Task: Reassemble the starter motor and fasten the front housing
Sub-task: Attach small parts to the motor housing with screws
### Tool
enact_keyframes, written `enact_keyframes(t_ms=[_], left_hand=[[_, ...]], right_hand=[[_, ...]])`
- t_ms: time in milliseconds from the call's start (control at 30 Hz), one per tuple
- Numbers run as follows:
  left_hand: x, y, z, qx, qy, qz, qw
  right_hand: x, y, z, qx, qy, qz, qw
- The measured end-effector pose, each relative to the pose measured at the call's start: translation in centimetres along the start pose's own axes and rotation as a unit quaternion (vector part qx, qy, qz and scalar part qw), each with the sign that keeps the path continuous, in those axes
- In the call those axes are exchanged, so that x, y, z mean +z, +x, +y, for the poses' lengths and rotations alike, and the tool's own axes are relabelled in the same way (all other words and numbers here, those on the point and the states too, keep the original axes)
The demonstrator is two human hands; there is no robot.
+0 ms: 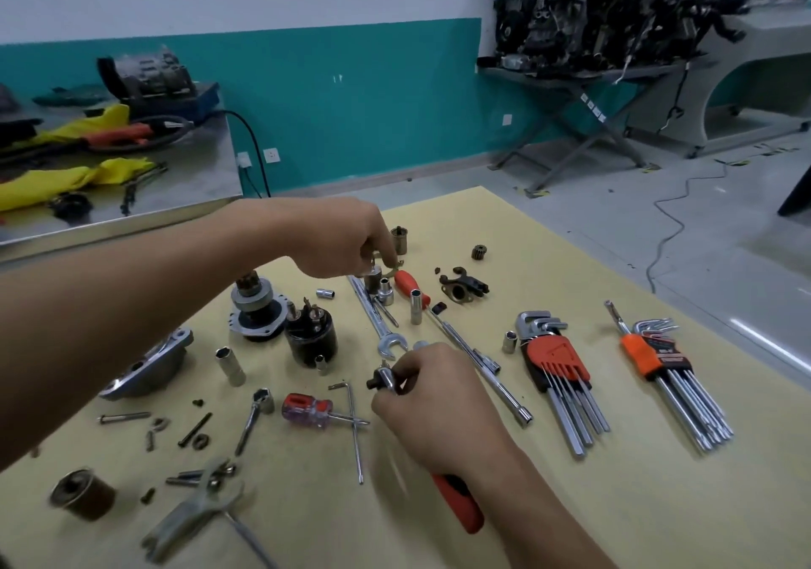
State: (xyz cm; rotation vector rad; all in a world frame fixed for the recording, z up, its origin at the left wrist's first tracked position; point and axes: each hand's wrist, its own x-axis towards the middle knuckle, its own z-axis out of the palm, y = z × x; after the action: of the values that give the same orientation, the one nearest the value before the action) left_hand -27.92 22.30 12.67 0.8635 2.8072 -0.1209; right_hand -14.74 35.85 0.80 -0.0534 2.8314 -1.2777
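Mechanical repair workshop. Pale yellow worktable (570, 502) strewn with chrome deep sockets (230, 366), a chrome open-ended spanner (388, 344) and a red-holdered set of steel hex keys (557, 375). Beyond the table's far right corner, a black stripped engine (614, 6) on a grey folding stand (583, 129). Left of the table, a stainless steel bench (197, 173) carrying more parts.

Two bare hands on two bare forearms. Left hand (346, 235): smooth back, a low row of knuckles, a slim wrist. Left forearm (131, 305): uncovered all the way to the picture's left edge, looking very broad there through the wide lens and soft with blur. Right hand (432, 397): smooth back too, knuckles rounded, a smear of blur along its lower left side. Right forearm (540, 502): uncovered as well, narrower, cut off by the bottom edge. Fingernails too small to judge. Bare at wrists and fingers alike.
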Motion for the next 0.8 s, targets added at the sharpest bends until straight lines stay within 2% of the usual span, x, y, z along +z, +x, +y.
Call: enact_keyframes(t_ms=[367,467,600,733,800], left_hand=[[2.4,-2.2,-3.3,-0.054,0.036,-0.044,0.997],[4.5,-2.8,-4.5,-0.098,0.073,-0.065,0.99],[6.7,-2.7,-4.8,-0.11,0.01,-0.073,0.991],[7.4,-2.2,-4.5,-0.1,-0.009,-0.065,0.993],[6.5,-2.1,-5.0,-0.108,-0.095,-0.095,0.985]], right_hand=[[-0.6,0.3,0.4,0.022,0.028,-0.011,0.999],[-0.7,0.4,0.2,0.023,0.041,-0.02,0.999],[-0.6,0.5,0.1,0.015,0.048,-0.002,0.999],[-1.0,0.8,0.5,0.022,0.061,0.021,0.998],[-1.1,0.9,0.7,0.021,0.068,0.031,0.997]])
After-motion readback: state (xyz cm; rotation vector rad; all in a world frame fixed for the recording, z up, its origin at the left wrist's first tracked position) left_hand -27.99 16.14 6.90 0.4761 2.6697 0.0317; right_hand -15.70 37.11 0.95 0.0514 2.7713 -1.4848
